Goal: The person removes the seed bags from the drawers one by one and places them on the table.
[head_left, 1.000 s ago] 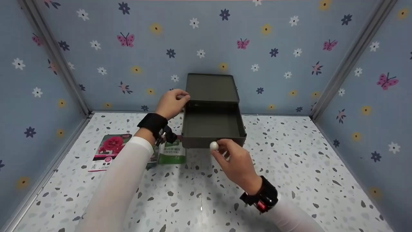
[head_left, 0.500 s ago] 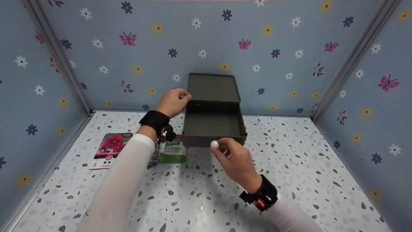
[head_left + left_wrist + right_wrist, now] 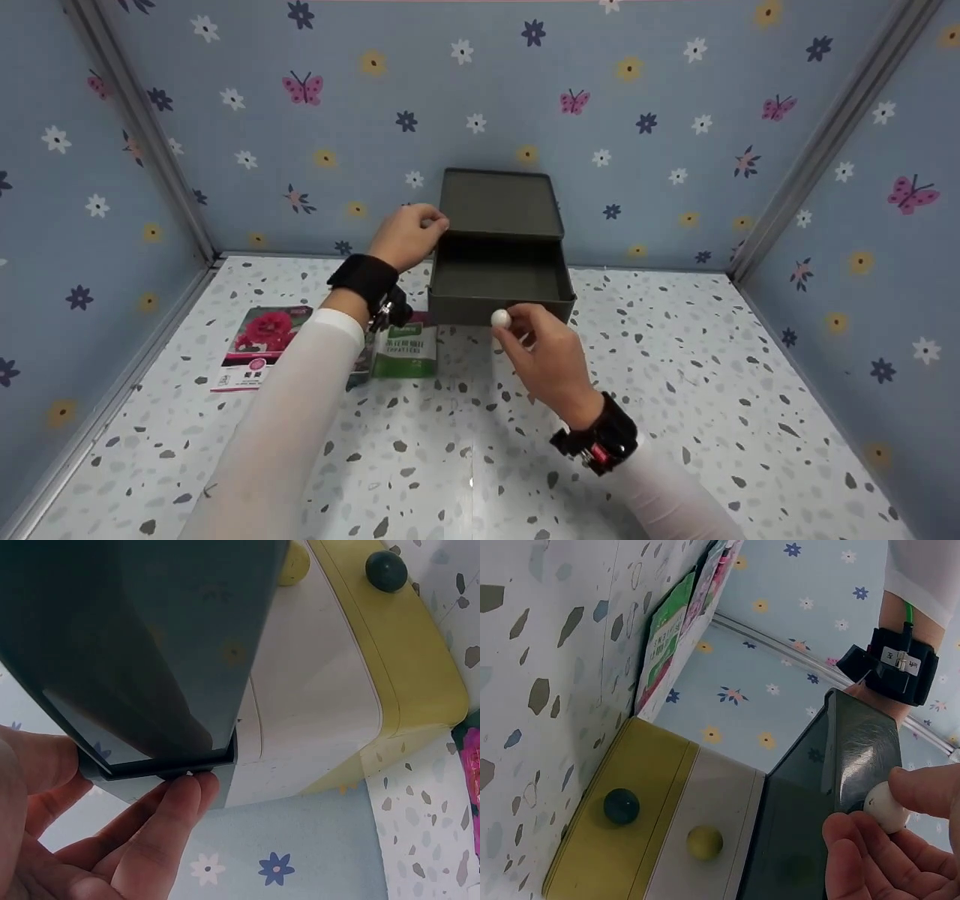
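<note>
A small drawer chest stands against the back wall, its dark green top (image 3: 501,202) edged by a raised rim. Its dark green upper drawer (image 3: 502,283) is pulled partway out, and no contents show inside it. My right hand (image 3: 544,356) pinches the drawer's round white knob (image 3: 885,808) between thumb and fingers. At the left side of the chest's top, my left hand (image 3: 407,238) grips the rim with thumb and fingertips. The wrist views show a white drawer (image 3: 315,667) with a yellow knob (image 3: 705,842) and an olive-yellow drawer (image 3: 604,840) with a dark green knob (image 3: 621,806), both closed.
Left of the chest lie a packet with a red flower picture (image 3: 266,331) and a green-and-white packet (image 3: 405,352), partly behind my left forearm. The speckled white tabletop (image 3: 450,450) meets flower-patterned walls (image 3: 675,112) at the back and both sides.
The right hand has pushed the upper drawer some way back into the chest, most of it in the last half second. My left hand keeps its hold on the rim.
</note>
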Demonstrator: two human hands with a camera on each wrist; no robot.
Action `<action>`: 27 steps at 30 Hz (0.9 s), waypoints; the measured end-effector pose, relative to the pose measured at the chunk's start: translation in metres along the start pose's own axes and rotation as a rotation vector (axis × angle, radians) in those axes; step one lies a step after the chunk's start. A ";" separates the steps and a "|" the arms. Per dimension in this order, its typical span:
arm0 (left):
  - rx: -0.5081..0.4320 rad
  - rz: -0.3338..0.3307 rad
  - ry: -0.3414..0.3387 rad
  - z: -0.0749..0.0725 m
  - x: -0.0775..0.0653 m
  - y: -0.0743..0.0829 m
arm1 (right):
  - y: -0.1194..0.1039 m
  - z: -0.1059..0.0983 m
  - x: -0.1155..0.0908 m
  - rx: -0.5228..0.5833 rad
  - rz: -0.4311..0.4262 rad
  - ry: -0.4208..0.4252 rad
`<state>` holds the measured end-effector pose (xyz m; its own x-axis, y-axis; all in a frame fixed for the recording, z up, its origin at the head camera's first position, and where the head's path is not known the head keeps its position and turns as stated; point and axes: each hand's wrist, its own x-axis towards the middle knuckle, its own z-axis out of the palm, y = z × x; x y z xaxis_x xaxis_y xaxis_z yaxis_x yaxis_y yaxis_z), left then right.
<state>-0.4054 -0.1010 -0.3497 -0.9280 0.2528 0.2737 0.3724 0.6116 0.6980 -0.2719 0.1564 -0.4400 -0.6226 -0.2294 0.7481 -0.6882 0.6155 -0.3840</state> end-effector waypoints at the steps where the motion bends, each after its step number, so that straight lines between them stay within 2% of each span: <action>1: 0.001 -0.001 -0.001 0.000 0.000 0.000 | 0.001 0.001 0.001 -0.003 0.003 0.002; 18: 0.005 -0.007 0.015 0.005 0.001 0.003 | 0.018 0.017 0.025 -0.015 0.060 0.046; 27: -0.007 -0.006 0.013 0.004 -0.001 0.003 | 0.030 0.023 0.039 -0.016 0.106 0.021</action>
<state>-0.4035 -0.0969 -0.3505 -0.9302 0.2390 0.2784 0.3669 0.6079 0.7042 -0.3255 0.1484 -0.4345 -0.6835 -0.1473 0.7150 -0.6130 0.6476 -0.4526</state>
